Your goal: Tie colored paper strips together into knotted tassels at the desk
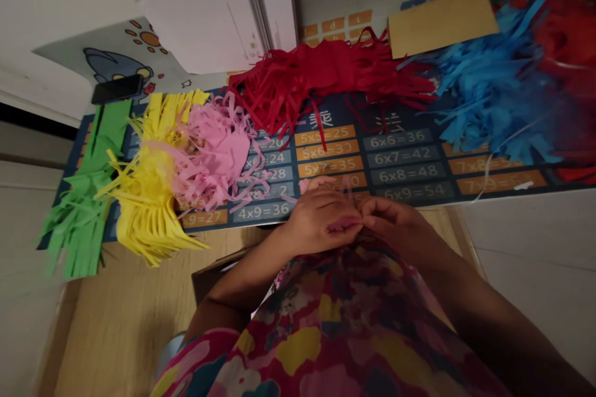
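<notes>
Close to my body at the table's front edge, my left hand (323, 217) is closed around a piece of pink paper (343, 224), most of it hidden by the fingers. Thin pink strips stick out above the knuckles. My right hand (393, 223) meets it from the right, thumb and fingertips pinched at the paper's edge. Beyond the hands lie fringed paper bundles: a pink one (214, 155), a yellow one (156, 180), a green one (95, 192) and a long dark red one (316, 77).
Blue fringed paper (503, 87) and more red paper (565, 37) are heaped at the right. A white box (218, 12) stands at the back, near a tan paper piece (442, 22) and a dark phone-like object (117, 89). A times-table mat (405, 157) covers the table.
</notes>
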Tool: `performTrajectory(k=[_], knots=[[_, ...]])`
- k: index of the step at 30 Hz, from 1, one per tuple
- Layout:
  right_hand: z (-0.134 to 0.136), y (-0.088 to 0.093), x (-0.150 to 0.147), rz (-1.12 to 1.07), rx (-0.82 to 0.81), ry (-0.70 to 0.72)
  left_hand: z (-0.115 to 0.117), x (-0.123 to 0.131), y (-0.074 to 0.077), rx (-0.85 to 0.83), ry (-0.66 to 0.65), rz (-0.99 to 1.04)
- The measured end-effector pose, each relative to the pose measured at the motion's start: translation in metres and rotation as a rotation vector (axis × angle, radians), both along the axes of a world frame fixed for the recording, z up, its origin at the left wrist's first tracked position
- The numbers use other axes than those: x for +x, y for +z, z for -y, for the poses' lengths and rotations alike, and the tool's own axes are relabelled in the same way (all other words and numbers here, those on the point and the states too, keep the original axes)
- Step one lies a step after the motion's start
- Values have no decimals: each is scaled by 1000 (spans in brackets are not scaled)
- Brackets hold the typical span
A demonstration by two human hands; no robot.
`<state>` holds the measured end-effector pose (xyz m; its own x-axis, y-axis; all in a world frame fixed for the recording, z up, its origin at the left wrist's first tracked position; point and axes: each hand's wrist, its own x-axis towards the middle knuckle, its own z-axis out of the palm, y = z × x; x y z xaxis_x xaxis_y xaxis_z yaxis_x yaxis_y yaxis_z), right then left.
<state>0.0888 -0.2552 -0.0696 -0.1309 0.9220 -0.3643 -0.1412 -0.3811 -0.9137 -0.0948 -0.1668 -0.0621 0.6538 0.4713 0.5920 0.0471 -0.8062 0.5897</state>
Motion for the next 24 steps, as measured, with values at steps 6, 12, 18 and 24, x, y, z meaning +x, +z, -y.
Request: performTrajectory(k=[6, 12, 18, 24], knots=[[-3, 5, -2, -235, -107, 95, 5, 5, 2, -82, -19, 49], [-3, 7, -3, -289, -125, 78, 5, 6, 4, -87, -49, 67], [-1, 4, 0, -96, -54, 42, 0, 4, -1, 172, -18, -21], [-2, 9, 3, -27, -12, 52, 1, 6, 5, 130, -25, -33]])
